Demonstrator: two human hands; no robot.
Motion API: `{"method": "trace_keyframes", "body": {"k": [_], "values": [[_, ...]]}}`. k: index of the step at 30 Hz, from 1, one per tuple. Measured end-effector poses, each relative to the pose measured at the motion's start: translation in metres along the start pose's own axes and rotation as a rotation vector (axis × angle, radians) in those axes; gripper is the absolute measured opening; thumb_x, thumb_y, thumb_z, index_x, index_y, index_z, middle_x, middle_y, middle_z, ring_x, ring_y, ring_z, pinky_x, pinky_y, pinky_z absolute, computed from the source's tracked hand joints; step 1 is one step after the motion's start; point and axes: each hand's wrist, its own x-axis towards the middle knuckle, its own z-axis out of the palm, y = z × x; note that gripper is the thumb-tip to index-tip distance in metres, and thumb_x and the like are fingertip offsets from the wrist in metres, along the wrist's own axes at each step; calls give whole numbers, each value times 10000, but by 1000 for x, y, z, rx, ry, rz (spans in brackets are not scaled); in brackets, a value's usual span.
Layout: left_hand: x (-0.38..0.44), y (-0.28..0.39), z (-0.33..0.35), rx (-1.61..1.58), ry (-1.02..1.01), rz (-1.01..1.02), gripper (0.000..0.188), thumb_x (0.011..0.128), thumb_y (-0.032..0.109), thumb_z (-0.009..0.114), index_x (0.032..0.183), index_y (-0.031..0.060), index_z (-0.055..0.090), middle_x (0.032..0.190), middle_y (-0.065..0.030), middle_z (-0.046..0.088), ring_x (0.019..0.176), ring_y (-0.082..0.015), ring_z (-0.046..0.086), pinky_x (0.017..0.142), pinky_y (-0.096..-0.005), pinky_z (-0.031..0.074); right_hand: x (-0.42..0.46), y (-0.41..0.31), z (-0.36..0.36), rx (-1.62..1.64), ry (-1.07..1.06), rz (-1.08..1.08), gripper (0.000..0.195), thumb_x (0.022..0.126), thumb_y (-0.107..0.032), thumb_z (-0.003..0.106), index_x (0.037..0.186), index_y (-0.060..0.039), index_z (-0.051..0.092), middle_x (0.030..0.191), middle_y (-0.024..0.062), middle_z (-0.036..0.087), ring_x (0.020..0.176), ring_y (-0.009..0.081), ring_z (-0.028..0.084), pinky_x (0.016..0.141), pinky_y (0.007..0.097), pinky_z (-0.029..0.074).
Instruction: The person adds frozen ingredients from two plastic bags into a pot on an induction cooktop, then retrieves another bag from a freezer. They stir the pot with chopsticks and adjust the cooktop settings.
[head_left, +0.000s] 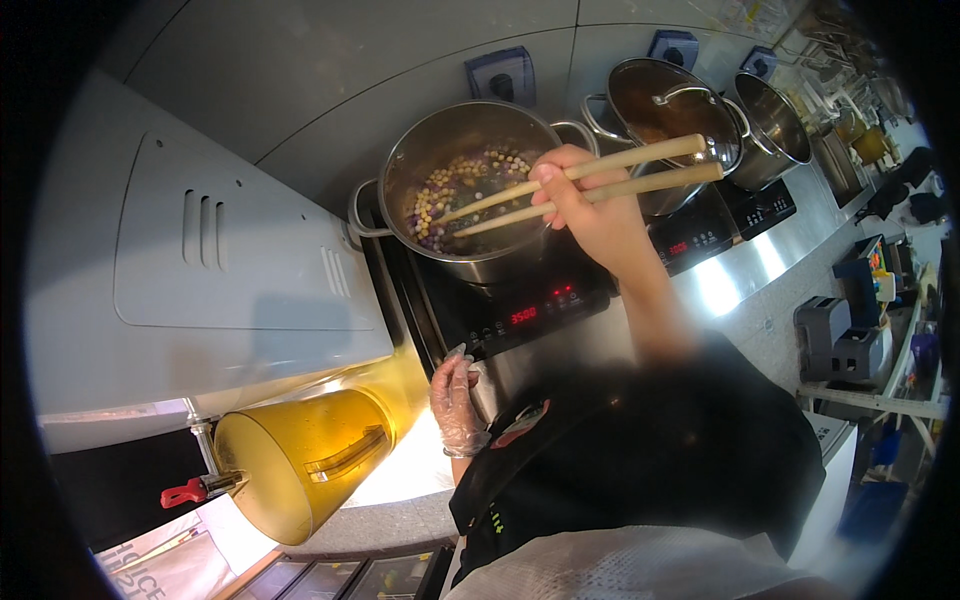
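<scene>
My right hand, bare, grips a pair of long wooden chopsticks. Their thin tips reach into a large steel pot and meet the liquid near many small round pieces, yellowish, whitish and purple. The pot stands on a black induction cooker with a lit red display. My left hand wears a clear plastic glove and rests by the steel counter edge, just below the cooker's front corner. Its fingers are partly bent; whether they hold anything is not clear.
A glass-lidded steel pot and another tall steel pot stand farther right. At the left are a pale machine housing and a yellow translucent pitcher beside a red-handled tap. A grey appliance sits at far right.
</scene>
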Motion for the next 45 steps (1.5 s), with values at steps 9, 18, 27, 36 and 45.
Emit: {"method": "trace_keyframes", "body": {"k": [9, 18, 27, 36, 45], "values": [[0, 0, -1, -1, 6, -14, 193, 829, 106, 560, 1002, 21, 570, 883, -42, 579, 724, -108, 538, 709, -234, 442, 6, 11, -11, -242, 66, -135, 170, 833, -163, 548, 807, 3, 575, 622, 50, 563, 533, 76, 515, 495, 194, 420], [1, -3, -3, 22, -16, 5, 194, 838, 97, 541, 1011, 15, 568, 878, -43, 581, 726, -107, 538, 707, -233, 439, 16, 17, -19, -323, 234, -311, 155, 838, -170, 542, 809, -18, 556, 605, 67, 520, 555, 148, 505, 524, 257, 402], [-2, -1, -1, -5, -7, -10, 198, 842, 107, 540, 1017, 16, 562, 892, -51, 579, 740, -108, 537, 726, -237, 437, 43, 27, 12, -269, 116, -291, 211, 846, -201, 522, 811, 4, 557, 643, 96, 547, 598, 170, 533, 557, 282, 416], [-2, -4, -3, -29, -8, -4, 206, 841, 110, 546, 1023, 15, 555, 904, -55, 577, 747, -112, 538, 735, -242, 440, 31, -1, 7, -141, -26, -85, 201, 856, -188, 513, 817, -2, 578, 639, 46, 563, 562, 74, 535, 479, 183, 439], [-1, -1, -2, -6, -15, -18, 198, 840, 118, 553, 1012, 20, 561, 898, -51, 576, 742, -111, 539, 729, -243, 445, 19, 3, 2, -106, -91, 37, 199, 849, -184, 528, 824, 6, 580, 641, 49, 574, 536, 76, 526, 488, 190, 437]]}}
